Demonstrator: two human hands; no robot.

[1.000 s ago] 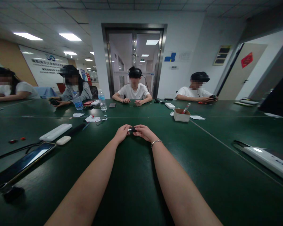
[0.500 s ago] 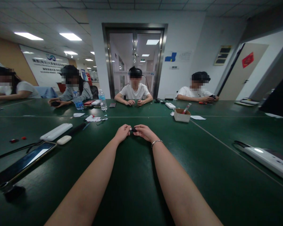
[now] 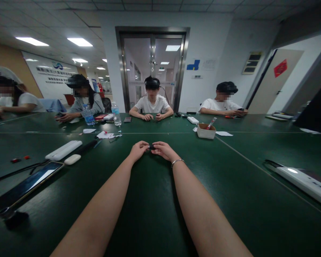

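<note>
A small black object with a silvery end (image 3: 151,147) sits between my two hands, just above the green table (image 3: 155,185). It is too small to name its kind. My left hand (image 3: 139,150) pinches its left, silvery end between thumb and fingers. From the other side, my right hand (image 3: 163,150) closes its fingertips around the black part. The fingers cover much of the object. A silver bracelet (image 3: 178,162) circles my right wrist.
On the left lie a phone (image 3: 26,185), a white power bank (image 3: 64,150) and a white oval case (image 3: 72,159). Ahead stand a small cardboard box (image 3: 206,132) and water bottles (image 3: 116,114). A white device (image 3: 305,178) lies right. Several people sit across the table.
My hands stay almost in place around the small object; less of its silvery end shows now. At the far left, a standing person has moved into fuller view.
</note>
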